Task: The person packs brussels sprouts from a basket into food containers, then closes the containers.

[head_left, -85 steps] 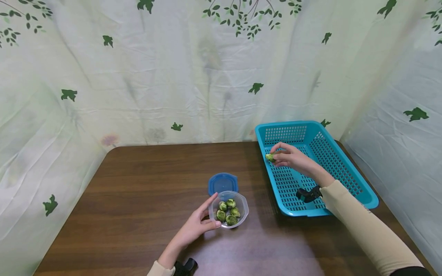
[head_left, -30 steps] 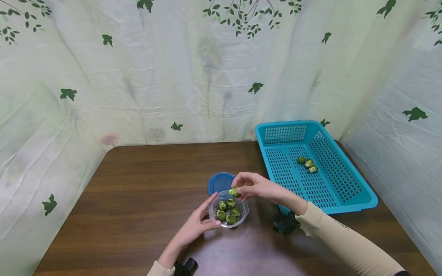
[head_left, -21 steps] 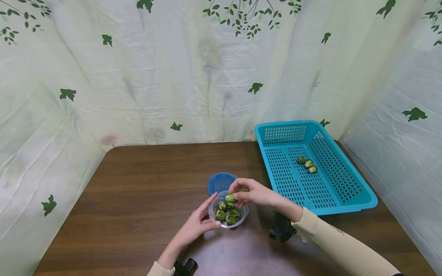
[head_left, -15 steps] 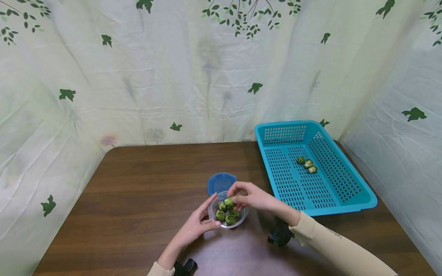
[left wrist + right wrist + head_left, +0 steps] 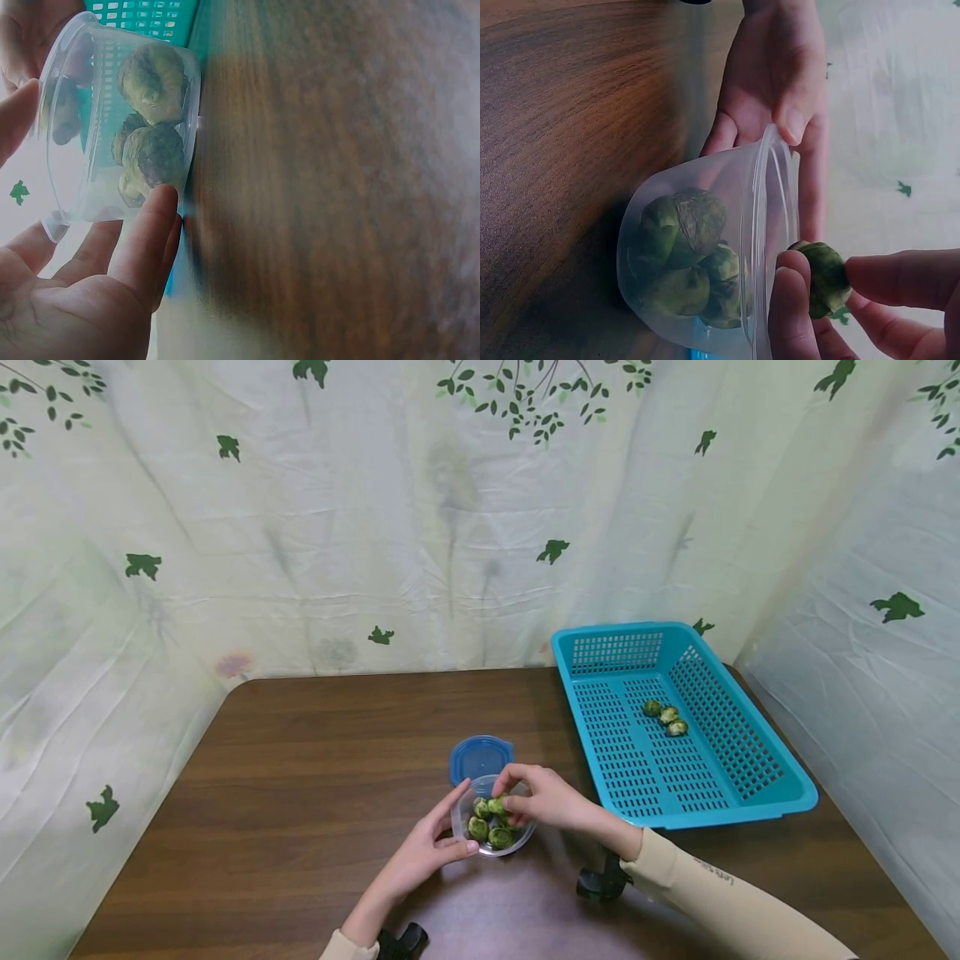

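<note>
A small clear plastic container [image 5: 522, 842] with several Brussels sprouts [image 5: 500, 837] inside stands on the table. My left hand [image 5: 426, 853] holds it from the left, thumb at the rim and fingers along the side. Between the thumb and fingers of my right hand [image 5: 546, 798] is another Brussels sprout [image 5: 827, 280], pinched at the container's mouth. In the left wrist view, sprouts [image 5: 154, 82] show through the wall near the left fingertips. The right fingers partly cover the container's contents in the head view.
A blue lid [image 5: 481, 757] lies just behind the container. To the right stands a blue perforated basket [image 5: 738, 817] with three Brussels sprouts [image 5: 668, 716] on its floor. The brown table [image 5: 322, 760] backs onto a leaf-patterned curtain [image 5: 360, 527].
My right hand has carried a Brussels sprout from over the basket leftward to the container, then lowered it toward the mouth. My left hand stays on the container.
</note>
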{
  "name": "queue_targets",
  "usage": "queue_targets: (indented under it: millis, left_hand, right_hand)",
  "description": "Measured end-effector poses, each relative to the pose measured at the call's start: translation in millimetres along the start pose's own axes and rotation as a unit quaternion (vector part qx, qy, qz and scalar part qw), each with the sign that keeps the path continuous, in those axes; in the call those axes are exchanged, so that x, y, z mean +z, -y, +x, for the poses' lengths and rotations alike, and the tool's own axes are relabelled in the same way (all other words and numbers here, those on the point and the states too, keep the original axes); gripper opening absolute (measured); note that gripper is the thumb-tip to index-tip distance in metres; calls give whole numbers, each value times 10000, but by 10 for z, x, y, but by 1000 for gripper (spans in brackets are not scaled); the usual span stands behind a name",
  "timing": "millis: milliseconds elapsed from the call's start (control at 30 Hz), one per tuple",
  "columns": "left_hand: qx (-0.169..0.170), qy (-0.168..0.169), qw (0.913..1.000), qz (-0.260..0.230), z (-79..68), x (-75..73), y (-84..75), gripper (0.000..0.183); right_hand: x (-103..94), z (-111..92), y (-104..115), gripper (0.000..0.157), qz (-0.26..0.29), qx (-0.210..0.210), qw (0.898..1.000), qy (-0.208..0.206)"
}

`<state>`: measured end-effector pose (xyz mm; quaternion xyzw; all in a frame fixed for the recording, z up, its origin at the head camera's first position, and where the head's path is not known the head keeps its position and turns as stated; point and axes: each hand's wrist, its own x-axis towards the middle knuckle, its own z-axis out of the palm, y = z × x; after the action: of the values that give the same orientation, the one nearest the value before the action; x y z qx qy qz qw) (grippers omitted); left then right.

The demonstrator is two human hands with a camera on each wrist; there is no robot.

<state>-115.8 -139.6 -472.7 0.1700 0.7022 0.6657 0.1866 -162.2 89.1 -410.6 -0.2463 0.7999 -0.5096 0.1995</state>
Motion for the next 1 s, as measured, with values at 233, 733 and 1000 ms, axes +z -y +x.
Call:
queue_targets:
  millis: [233,733,1000]
  left_hand:
    - [22,-54,9999,101,12,0,8,77]
    - [3,-97,9999,127,27,-2,6,78]
    - [-12,-96,9999,122,27,2,6,78]
  right_hand:
    - [33,17,-12,9,-289,-60,9995,-114]
    - [-110,-22,71,13,234,-55,9997,-101]
    - [-269,-53,111,17,505,-279,9983,-125]
